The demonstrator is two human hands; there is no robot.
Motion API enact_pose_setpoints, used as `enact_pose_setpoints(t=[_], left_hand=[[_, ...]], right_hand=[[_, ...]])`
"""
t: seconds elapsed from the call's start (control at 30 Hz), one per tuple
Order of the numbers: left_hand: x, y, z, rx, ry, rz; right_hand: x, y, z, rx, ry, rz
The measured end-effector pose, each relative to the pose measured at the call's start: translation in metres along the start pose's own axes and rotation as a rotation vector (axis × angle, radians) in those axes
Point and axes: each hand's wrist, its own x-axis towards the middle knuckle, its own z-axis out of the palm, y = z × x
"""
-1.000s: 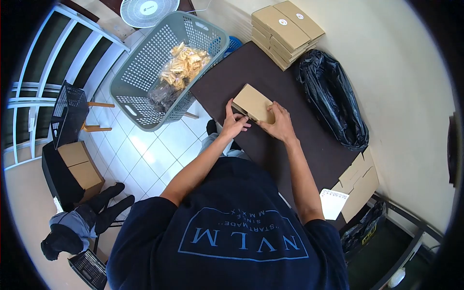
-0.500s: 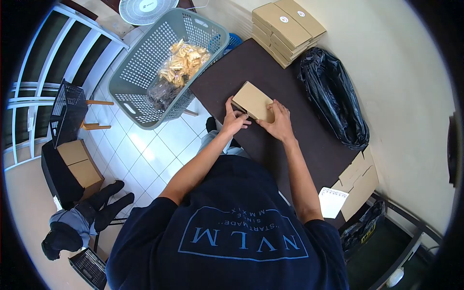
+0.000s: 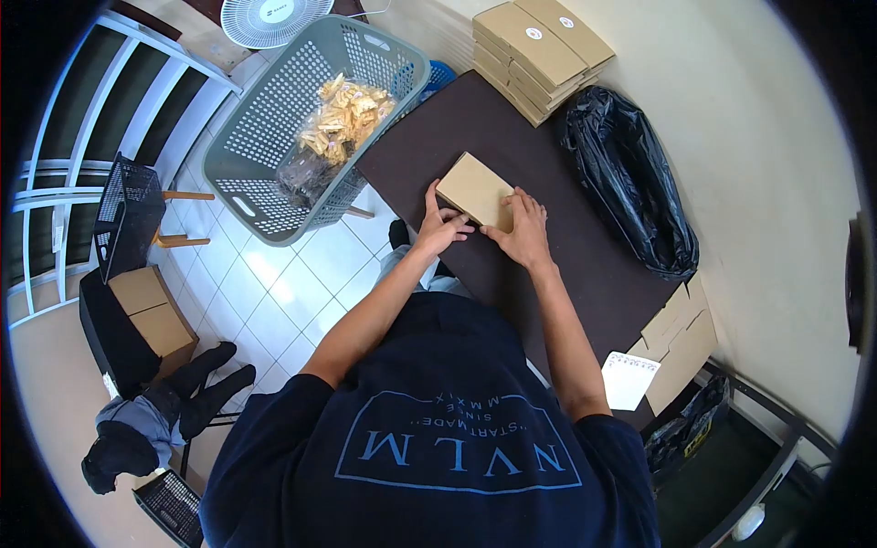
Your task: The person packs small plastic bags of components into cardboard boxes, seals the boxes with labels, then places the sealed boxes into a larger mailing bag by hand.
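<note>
A small brown cardboard box (image 3: 475, 189) lies on the dark brown table, its lid down. My left hand (image 3: 442, 226) grips its left corner, one finger stretched along the side and the others curled at the near edge. At the right end, my right hand (image 3: 523, 230) holds the box between thumb and fingers, some of them resting on the top. The side of the box facing me is partly hidden by my hands.
Left of the dark table (image 3: 585, 265) stands a grey-green laundry basket (image 3: 265, 119) with bagged yellowish pieces (image 3: 347, 114). Stacked flat boxes (image 3: 539, 55), a black plastic bag (image 3: 630, 183), a white paper (image 3: 628, 381) and cardboard sheets (image 3: 685, 338) lie around. Another person (image 3: 137, 429) is at lower left.
The dark gap at the near edge of the box, by my left fingers, has narrowed. Both hands stay on the box in almost the same place.
</note>
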Motion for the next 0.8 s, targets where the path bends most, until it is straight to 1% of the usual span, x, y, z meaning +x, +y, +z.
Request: enact_pose_setpoints(t=[0.1,0.3,0.5,0.67,0.8], left_hand=[[0.0018,-0.0025,-0.0029,-0.044,-0.022,0.011],[0.0027,-0.0057,-0.0062,-0.085,-0.026,0.022],[0.0019,-0.0058,-0.009,-0.051,-0.042,0.023],[-0.0015,-0.0003,-0.0066,-0.046,-0.041,0.016],[0.0001,-0.0003,-0.007,-0.028,-0.042,0.01]], right_hand=[[-0.0027,-0.0009,0.0012,0.004,-0.041,0.032],[-0.0023,-0.0045,0.0011,-0.03,-0.025,0.037],[-0.0011,-0.0062,-0.0007,-0.028,-0.027,0.046],[0.0004,-0.0082,0.0004,-0.092,-0.05,0.072],[0.0013,-0.0028,-0.0006,-0.073,-0.027,0.05]])
